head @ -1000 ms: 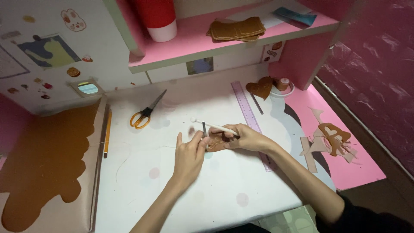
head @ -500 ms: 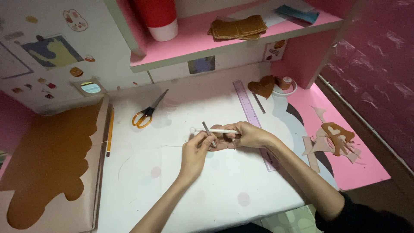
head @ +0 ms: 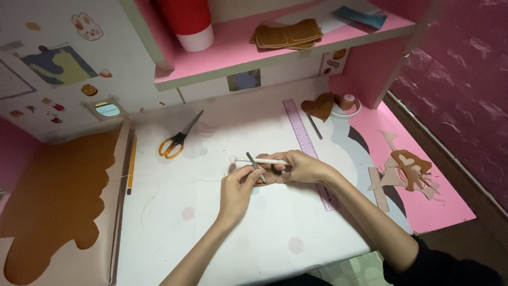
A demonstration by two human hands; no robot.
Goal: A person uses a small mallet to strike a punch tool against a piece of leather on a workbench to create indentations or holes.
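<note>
My right hand (head: 299, 167) grips a white stick tool (head: 259, 160) with a small ball tip pointing left, and seems to press a small brown leather piece (head: 273, 179) under its fingers. My left hand (head: 236, 191) meets it from the left. Its fingertips pinch a thin grey metal tool (head: 255, 168), held slanted just below the white stick. Both hands hover low over the white desk top (head: 211, 238). A fine thread (head: 159, 184) trails left across the desk from the hands.
Orange-handled scissors (head: 177, 141) lie at back left, next to a yellow pencil (head: 130, 164) and a large brown leather sheet (head: 58, 196). A purple ruler (head: 308, 148) runs under my right wrist. A brown heart piece (head: 319, 108), leather scraps (head: 406, 169) and shelf items (head: 286, 34) surround.
My left hand has lifted off the desk and closed in on my right hand, now pinching the thin grey tool. The right hand keeps the white stick.
</note>
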